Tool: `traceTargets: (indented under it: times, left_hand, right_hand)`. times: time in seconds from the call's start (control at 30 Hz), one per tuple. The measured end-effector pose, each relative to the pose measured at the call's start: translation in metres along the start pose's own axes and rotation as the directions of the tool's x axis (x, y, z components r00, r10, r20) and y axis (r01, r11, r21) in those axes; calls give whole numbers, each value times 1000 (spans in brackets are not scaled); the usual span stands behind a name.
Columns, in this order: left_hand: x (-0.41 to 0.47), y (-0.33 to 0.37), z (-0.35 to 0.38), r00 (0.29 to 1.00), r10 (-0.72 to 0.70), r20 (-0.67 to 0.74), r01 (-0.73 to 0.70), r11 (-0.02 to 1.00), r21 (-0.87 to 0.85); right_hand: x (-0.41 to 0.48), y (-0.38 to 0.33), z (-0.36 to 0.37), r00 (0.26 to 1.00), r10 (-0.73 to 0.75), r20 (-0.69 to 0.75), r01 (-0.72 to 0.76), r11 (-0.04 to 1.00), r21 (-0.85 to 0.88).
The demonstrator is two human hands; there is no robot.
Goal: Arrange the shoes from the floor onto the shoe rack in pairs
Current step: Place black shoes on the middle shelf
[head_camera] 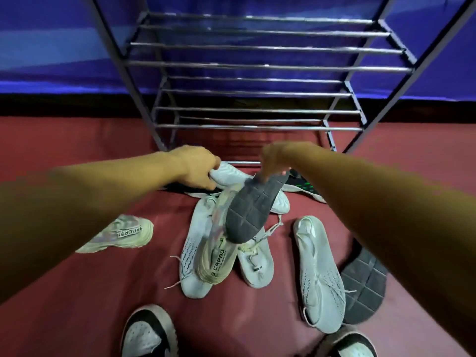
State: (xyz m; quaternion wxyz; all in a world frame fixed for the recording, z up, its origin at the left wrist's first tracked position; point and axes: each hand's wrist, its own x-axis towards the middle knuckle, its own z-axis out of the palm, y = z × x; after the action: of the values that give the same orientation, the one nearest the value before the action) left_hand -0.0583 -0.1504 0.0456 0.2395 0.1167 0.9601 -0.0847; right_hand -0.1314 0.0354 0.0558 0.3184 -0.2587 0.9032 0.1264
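Note:
My right hand (273, 158) pinches the heel of a dark grey-soled shoe (251, 210) and holds it tilted, sole up, above the pile. My left hand (198, 168) grips a white shoe (231, 173) lying near the foot of the metal shoe rack (257, 65). The rack's bars hold no shoes. Under the lifted shoe lie a cream sneaker with black lettering (216, 261) and several white knit shoes (318, 274).
On the red floor, a cream sneaker (121, 235) lies at the left, a second grey sole (364, 287) at the right, a black and green shoe (304, 186) by the rack, and two black-and-white sneakers (146, 333) at the bottom edge. Blue wall behind.

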Motion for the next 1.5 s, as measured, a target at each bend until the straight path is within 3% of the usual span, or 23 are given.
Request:
traceTargets:
  times: [0.2, 0.43, 0.5, 0.73, 0.97, 1.07, 1.13, 1.2, 1.33, 1.4, 1.5]
  left_hand:
    - [51, 57, 53, 995, -13, 100, 38, 967, -252]
    - [52, 108, 78, 996, -39, 78, 63, 942, -330]
    - [47, 112, 85, 997, -55, 45, 67, 943, -325]
    - [24, 101, 71, 989, -132, 66, 146, 820, -553]
    - [-8, 76, -7, 961, -236, 142, 273, 756, -595]
    - [-31, 52, -45, 975, -178, 131, 221, 751, -623]
    - [-51, 35, -68, 979, -154, 137, 205, 664, -719]
    - [-72, 20, -90, 971, -197, 134, 221, 535, -815]
    - [-105, -12, -108, 950, -162, 267, 301, 244, -922]
    - [-117, -27, -105, 967, -76, 241, 247, 79, -966]
    - [-130, -43, -101, 987, -33, 155, 148, -166, -975]
  right_hand:
    - [17, 5, 109, 994, 106, -14, -101, 974, 205]
    - [17, -3, 129, 990, 133, -53, -91, 869, 487]
    - [12, -2, 125, 985, 141, -102, -62, 834, 548]
    - [-13, -18, 96, 984, 101, -143, -9, 844, 536]
    - [-58, -34, -1, 993, -1, -118, 57, 880, 472]
    - [-74, -47, -41, 999, -16, -40, 36, 832, 554]
    - [-88, -52, -65, 1000, 16, -6, -9, 808, 589]
    - [-104, -52, -87, 993, 78, -92, -1, 771, 637]
    - [-115, -46, -106, 918, 178, -355, 195, 579, 792]
    - [-106, -43, -105, 862, 241, -446, 307, 454, 837]
    - [-94, -43, -95, 796, 323, -512, 334, 471, 816]
